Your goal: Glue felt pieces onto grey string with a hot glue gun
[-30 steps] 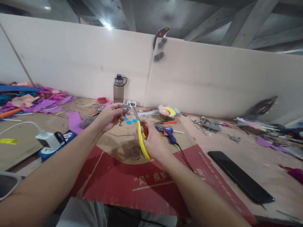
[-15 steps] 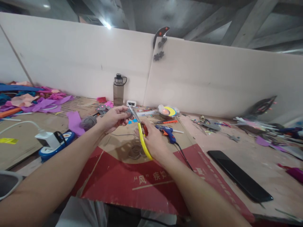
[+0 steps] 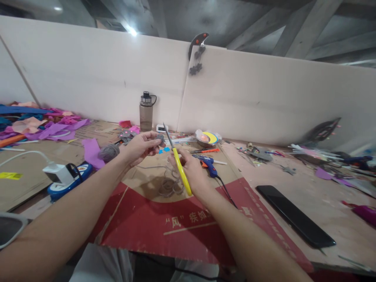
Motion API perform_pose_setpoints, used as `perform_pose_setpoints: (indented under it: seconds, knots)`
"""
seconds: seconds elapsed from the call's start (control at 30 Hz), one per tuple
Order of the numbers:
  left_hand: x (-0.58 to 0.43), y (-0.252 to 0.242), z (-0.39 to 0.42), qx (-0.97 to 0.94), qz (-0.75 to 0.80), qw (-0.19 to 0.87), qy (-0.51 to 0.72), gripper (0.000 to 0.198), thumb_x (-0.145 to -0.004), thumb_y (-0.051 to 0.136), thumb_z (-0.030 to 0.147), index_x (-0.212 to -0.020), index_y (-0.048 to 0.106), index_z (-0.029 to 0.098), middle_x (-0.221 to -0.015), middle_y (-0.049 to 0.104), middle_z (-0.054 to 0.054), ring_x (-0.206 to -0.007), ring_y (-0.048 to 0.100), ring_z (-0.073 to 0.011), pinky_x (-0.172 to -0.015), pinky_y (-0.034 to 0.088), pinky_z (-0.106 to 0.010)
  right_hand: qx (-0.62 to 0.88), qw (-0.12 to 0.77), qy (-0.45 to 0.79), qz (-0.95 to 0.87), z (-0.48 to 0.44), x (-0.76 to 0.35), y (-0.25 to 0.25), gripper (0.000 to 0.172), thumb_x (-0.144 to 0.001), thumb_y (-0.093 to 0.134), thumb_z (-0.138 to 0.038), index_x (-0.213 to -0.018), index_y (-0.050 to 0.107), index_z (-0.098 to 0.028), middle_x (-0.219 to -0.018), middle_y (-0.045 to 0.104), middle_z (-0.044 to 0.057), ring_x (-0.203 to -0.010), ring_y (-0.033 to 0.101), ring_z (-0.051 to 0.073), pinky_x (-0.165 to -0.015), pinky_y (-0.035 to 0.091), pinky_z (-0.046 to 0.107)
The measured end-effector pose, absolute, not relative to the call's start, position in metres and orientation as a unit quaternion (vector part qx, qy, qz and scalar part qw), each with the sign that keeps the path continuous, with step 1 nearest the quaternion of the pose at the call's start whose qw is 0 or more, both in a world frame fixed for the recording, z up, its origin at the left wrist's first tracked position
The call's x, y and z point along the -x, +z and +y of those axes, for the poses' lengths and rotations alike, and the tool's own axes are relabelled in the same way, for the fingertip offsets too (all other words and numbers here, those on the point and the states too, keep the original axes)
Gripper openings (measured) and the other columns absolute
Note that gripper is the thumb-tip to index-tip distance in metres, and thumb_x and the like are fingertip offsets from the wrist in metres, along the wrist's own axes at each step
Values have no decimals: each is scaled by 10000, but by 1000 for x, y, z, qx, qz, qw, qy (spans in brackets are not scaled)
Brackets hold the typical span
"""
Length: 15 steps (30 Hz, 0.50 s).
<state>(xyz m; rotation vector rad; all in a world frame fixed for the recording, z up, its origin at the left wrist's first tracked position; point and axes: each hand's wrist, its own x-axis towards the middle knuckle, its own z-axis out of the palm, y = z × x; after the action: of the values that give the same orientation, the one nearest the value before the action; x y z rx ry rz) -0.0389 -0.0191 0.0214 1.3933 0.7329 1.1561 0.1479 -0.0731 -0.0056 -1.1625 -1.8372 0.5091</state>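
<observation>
Between the fingertips of my left hand is a small grey piece, perhaps felt or yarn; its exact shape is partly covered by the fingers. My right hand is closed round the yellow-handled scissors, whose blades point up and away, just right of the grey piece and apart from it. Below the hands, loose grey yarn lies coiled on the cardboard. A ball of grey yarn rests left of my left wrist.
A blue glue gun lies right of my right hand, its cord running forward. Farther right is a black phone. A water bottle stands at the white panel. At left are a blue power strip and purple scraps.
The scissors have moved slightly right and turned more upright, their blades now away from the grey piece. My left hand stays nearly in place, still pinching it.
</observation>
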Motion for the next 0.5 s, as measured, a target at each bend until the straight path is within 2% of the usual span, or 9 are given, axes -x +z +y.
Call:
perform_pose_setpoints:
  seconds: [0.13,0.3,0.5]
  knots:
    - [43,25,-18,-561,308,559,528,175,-675,705,233,-759,597,123,-711,630,-36,-491,495,-45,-409,328,-148,450,444,205,-748,-71,-152,-3,319,-835,482,-395,-1054,584,-187,-750,608,14,-608,506,126,-593,389,243]
    - [52,32,-15,-524,278,566,573,106,-681,667,174,-726,592,114,-672,593,-22,-476,451,-35,-408,324,-149,453,398,174,-779,-74,-152,-3,260,-835,486,-410,-920,612,-199,-711,613,4,-587,503,119,-574,365,234]
    - [57,34,-11,-507,261,580,582,82,-684,643,146,-682,573,103,-652,558,-17,-474,417,-23,-390,301,-134,446,366,179,-797,-74,-151,-6,304,-842,464,-438,-906,633,-193,-699,623,11,-569,505,115,-557,361,234]
